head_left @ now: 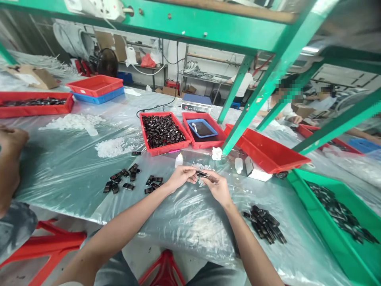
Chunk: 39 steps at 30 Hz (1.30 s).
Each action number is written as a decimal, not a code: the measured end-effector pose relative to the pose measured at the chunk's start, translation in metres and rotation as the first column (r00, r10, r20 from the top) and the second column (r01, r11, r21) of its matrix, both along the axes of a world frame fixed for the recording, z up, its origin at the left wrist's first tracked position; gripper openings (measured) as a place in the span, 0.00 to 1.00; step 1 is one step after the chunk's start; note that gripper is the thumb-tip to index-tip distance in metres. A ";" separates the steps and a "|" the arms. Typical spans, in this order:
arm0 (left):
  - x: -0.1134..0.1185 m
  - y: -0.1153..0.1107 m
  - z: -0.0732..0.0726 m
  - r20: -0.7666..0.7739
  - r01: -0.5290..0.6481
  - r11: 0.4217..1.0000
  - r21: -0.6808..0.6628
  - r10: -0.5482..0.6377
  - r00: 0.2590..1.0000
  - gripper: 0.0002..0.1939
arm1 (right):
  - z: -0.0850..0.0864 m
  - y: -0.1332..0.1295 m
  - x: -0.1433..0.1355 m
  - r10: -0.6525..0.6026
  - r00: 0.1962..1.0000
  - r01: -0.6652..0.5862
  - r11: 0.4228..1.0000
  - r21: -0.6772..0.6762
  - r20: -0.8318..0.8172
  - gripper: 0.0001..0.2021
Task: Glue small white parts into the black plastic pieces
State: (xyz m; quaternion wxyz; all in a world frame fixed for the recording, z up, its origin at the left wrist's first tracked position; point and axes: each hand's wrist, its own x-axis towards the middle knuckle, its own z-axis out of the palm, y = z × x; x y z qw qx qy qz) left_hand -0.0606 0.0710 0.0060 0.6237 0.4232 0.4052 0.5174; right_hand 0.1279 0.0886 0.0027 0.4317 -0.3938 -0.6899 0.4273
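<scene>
Both hands meet over the plastic-covered table, holding one small black part between them. My left hand pinches its left end, and my right hand has its fingers closed on the right side. Small white pieces lie scattered just behind and beneath the fingers. A small white bottle stands behind my left hand. Loose black parts lie left of my left forearm, with another group farther left. A larger pile of black parts rests to the right of my right forearm.
A red tray of black parts and a red tray holding a blue one stand behind the hands. An empty red tray and a green bin are at right. Green frame posts rise there. Another person's hand is at left.
</scene>
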 end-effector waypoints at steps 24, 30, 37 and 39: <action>-0.008 0.002 -0.008 -0.630 0.102 0.906 0.411 0.202 0.750 0.09 | 0.012 0.006 0.012 -0.242 0.961 0.206 0.949 0.237 0.136 0.17; -0.014 -0.006 0.005 -0.743 0.261 0.807 0.531 0.295 0.601 0.13 | 0.011 0.010 0.017 -0.260 0.964 0.252 0.961 0.114 0.060 0.21; -0.038 0.000 0.023 -0.402 -0.306 0.651 0.695 0.704 0.586 0.15 | 0.005 0.013 0.009 -0.213 0.967 0.209 0.977 -0.044 -0.137 0.20; -0.036 -0.002 0.023 -0.456 -0.214 0.685 0.696 0.652 0.605 0.14 | 0.006 0.011 0.005 -0.178 0.970 0.166 0.983 -0.084 -0.165 0.20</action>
